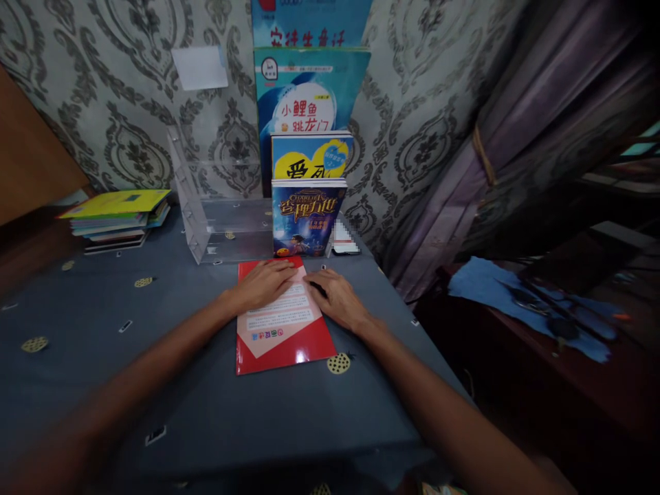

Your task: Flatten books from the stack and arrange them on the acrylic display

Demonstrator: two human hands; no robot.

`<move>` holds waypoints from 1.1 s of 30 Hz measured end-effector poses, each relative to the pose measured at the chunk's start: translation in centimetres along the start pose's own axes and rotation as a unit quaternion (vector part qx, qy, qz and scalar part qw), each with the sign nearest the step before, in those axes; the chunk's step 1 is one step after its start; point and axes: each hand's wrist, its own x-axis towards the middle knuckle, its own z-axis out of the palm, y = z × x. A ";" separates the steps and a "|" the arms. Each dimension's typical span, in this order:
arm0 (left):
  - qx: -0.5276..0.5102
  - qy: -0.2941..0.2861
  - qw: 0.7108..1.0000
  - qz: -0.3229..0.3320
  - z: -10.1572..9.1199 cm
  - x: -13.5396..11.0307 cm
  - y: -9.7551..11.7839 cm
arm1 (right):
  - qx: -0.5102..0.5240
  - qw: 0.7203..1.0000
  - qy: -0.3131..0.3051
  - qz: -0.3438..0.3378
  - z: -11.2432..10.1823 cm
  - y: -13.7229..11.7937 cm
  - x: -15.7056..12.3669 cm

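Observation:
A red book (293,350) lies on the table, its printed pink-and-white panel facing up and its text upside down to me. My left hand (265,282) rests flat on the book's far part, fingers stretched out and holding nothing. At the book's far right edge is my right hand (335,297), fingers bent in around a short black pen-like thing (318,289). Just beyond both hands, a dark blue book (306,220) stands upright at the front of a clear plastic tiered rack (190,199).
Behind the blue book stand a yellow-and-blue book (312,155) and a teal book (309,75) on higher tiers. A pile of books (116,216) sits at the left. A white item (346,237), partly blurred, lies right of the rack. Scissors (526,299) rest on blue cloth (479,282) at right.

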 end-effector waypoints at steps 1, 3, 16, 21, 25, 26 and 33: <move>0.001 -0.007 1.000 0.005 0.1 0.3 0.2 | 0.002 1.000 -0.002 0.000 0.0 0.0 0.0; 0.003 -0.026 1.000 0.012 0.2 0.9 0.5 | 0.005 1.000 -0.004 0.000 0.0 0.0 0.0; 0.006 -0.012 1.000 0.018 1.3 1.2 0.5 | 0.003 1.000 0.000 -0.008 0.2 0.1 0.0; 0.020 -0.014 0.999 0.022 1.2 1.3 0.3 | -0.001 1.000 0.001 -0.008 0.2 0.0 0.0; 0.017 -0.017 0.999 0.032 0.9 1.3 0.0 | -0.005 1.000 0.005 -0.010 0.2 0.0 0.0; 0.016 -0.017 0.999 0.034 0.8 1.3 0.0 | -0.003 1.000 0.004 -0.010 0.2 0.0 0.0; 0.035 0.005 0.999 0.028 0.8 1.2 0.8 | 0.009 1.000 -0.006 -0.013 0.0 0.2 0.1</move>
